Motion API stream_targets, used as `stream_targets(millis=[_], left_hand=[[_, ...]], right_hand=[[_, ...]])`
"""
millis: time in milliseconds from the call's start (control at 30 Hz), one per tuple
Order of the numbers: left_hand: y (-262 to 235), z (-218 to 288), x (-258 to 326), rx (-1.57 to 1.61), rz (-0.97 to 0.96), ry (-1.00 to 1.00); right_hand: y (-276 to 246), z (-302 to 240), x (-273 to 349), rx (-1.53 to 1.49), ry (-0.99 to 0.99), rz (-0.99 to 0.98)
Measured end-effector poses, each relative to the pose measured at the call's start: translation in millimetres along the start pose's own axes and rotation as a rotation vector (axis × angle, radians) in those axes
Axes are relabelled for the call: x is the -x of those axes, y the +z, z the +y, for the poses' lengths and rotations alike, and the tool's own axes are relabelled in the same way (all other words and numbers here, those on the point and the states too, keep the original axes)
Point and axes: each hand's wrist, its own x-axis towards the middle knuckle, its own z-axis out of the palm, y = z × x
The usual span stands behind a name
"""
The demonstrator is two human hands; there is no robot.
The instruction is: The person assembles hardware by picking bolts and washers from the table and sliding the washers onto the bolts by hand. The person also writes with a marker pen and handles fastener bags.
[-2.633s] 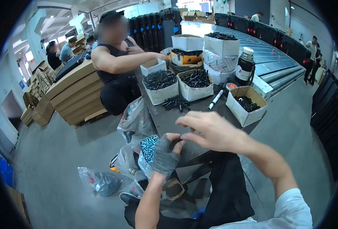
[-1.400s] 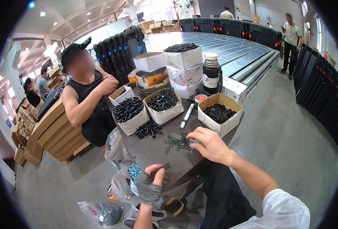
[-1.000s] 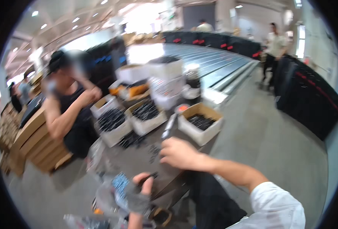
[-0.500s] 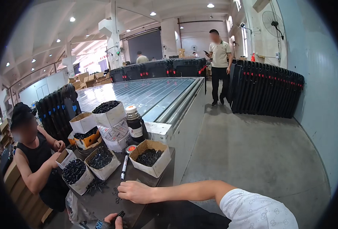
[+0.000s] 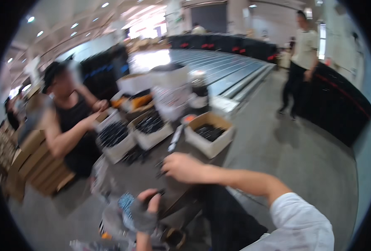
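Note:
Low at the table's front edge, my left hand [image 5: 147, 209], in a grey and blue fingerless glove, pinches a small black part [image 5: 160, 193] between thumb and fingers. My right hand [image 5: 182, 168] is over the dark tabletop [image 5: 152, 183], fingertips bunched together at some small dark pieces [image 5: 159, 168]. Blur and my own fingers hide whether it grips one. A white marker [image 5: 175, 139] lies just beyond that hand. Right of it, a white cardboard box [image 5: 210, 149] holds dark small parts. Two more boxes of black parts stand to the left, an open carton [image 5: 155, 141] among them.
A co-worker [image 5: 70, 113] sits at the left with both hands near a box. A dark bottle [image 5: 199, 94] and stacked cartons [image 5: 171, 94] stand at the back of the table. Beyond lies a roller conveyor [image 5: 219, 69]. Another person [image 5: 300, 62] stands at the right.
The view has swung right-to-left, so everything appears shifted rightward and blurred. My left hand shows more fully, still with a black part. My right hand stays near the small pieces.

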Motion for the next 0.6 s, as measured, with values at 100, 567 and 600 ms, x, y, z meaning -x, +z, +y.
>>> stream_targets(millis=[100, 567, 600], left_hand=[[-1, -15, 3, 0.129, -0.043, -0.230], [-12, -7, 10, 0.053, -0.064, -0.198], [-12, -7, 9, 0.051, -0.059, -0.198]], right_hand=[[-15, -6, -2, -0.131, 0.132, -0.096], [-21, -24, -17, 0.074, 0.207, -0.192], [-19, -22, -17, 0.073, 0.202, -0.193]])
